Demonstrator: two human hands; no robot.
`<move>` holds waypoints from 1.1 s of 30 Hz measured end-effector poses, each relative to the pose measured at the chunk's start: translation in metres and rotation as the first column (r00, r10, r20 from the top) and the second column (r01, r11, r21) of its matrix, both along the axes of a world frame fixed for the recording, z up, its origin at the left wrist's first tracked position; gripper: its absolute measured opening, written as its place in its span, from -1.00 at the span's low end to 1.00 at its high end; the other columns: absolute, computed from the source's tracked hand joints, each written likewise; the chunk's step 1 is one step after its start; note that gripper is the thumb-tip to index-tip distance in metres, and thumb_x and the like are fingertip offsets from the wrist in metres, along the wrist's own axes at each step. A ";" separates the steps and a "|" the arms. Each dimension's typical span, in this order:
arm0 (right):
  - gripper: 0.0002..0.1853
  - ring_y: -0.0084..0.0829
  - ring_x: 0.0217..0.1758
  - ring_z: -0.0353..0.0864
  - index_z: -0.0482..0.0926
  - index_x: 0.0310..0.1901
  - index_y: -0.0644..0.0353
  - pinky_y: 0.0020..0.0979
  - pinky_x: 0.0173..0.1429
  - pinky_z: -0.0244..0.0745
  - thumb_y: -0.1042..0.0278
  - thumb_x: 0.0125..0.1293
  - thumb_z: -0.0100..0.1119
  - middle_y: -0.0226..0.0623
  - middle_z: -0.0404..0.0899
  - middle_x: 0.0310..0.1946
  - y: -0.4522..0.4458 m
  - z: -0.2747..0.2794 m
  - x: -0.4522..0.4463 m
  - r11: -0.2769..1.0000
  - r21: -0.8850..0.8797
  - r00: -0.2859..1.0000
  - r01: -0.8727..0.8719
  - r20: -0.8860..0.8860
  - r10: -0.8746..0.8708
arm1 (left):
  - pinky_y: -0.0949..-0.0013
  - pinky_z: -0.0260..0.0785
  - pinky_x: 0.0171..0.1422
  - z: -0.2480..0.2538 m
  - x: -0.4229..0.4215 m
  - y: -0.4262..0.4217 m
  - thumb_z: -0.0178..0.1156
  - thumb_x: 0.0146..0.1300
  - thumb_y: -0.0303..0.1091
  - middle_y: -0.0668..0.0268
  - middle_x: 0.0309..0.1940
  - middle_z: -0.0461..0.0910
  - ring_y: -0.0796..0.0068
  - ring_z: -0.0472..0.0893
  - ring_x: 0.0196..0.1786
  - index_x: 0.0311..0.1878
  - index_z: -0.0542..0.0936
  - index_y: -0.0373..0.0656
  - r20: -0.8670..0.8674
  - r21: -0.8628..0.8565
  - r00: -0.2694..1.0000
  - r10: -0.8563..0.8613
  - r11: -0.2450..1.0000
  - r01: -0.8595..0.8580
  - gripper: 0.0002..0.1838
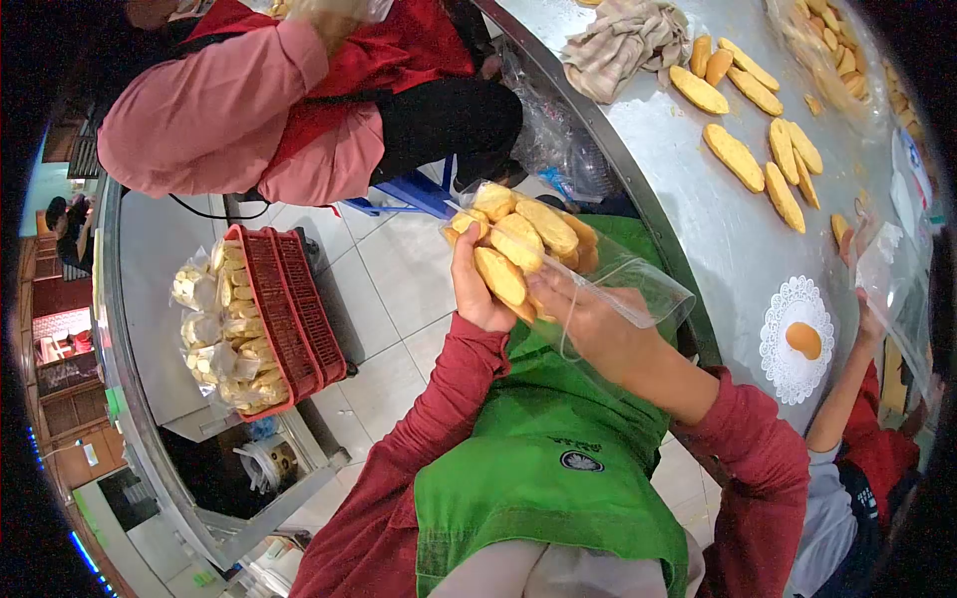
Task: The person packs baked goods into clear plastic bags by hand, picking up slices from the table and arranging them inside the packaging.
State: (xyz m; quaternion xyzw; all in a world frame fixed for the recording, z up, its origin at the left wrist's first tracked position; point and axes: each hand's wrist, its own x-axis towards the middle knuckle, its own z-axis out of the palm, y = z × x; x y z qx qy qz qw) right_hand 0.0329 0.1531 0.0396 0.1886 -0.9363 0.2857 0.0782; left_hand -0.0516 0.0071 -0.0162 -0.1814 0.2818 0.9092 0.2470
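A clear plastic bag (pixel 623 284) of yellow oval bread slices (pixel 518 242) lies above my green apron. My left hand (pixel 477 284) cups the bag's closed left side from below, its thumb up against the slices. My right hand (pixel 593 319) is inside the bag's open end, its fingers at the lower slices; the fingertips are partly hidden. More loose slices (pixel 733 157) lie on the metal table to the upper right, beside a crumpled cloth (pixel 626 45). A white doily (pixel 796 339) with one small brown piece (pixel 803 341) lies nearer.
A red crate (pixel 289 314) with bagged slices stands at the left. A person in a pink sleeve (pixel 214 120) sits at the upper left. Another person's hands (pixel 869 314) hold plastic at the right. The metal table's edge (pixel 638 169) curves past my right side.
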 end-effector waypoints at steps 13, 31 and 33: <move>-0.72 -0.20 -0.22 0.58 0.46 -0.12 0.36 -0.33 -0.22 0.53 0.45 0.11 0.10 -0.13 0.52 -0.22 0.015 0.078 0.016 0.998 0.041 0.983 -0.054 0.178 0.046 | 0.09 0.35 0.21 0.010 0.015 -0.001 -0.06 0.28 0.02 0.17 0.01 0.52 0.19 0.53 0.05 0.15 0.37 -0.16 0.107 0.062 0.991 -0.087 0.995 0.080 -0.48; -0.70 -0.28 -0.35 0.56 0.58 -0.22 0.24 -0.31 -0.26 0.49 0.37 -0.03 0.32 -0.27 0.55 -0.41 0.011 0.111 0.055 0.991 0.133 0.971 -0.016 0.239 -0.016 | 0.05 0.24 0.23 0.101 0.075 -0.075 0.13 0.17 -0.15 0.26 0.11 0.32 0.35 0.34 0.13 0.24 0.27 -0.09 0.099 -0.603 0.969 -0.225 0.761 0.238 -0.42; -0.70 -0.28 -0.35 0.54 0.53 -0.16 0.29 -0.33 -0.25 0.47 0.44 0.02 0.14 -0.24 0.50 -0.41 0.010 0.110 0.056 0.992 0.118 0.977 -0.042 0.211 0.016 | 0.24 0.29 0.18 0.155 0.045 -0.073 0.08 0.13 -0.35 0.26 0.00 0.43 0.36 0.43 0.04 0.16 0.34 -0.19 -0.557 -0.758 0.800 -0.222 0.530 -0.380 -0.52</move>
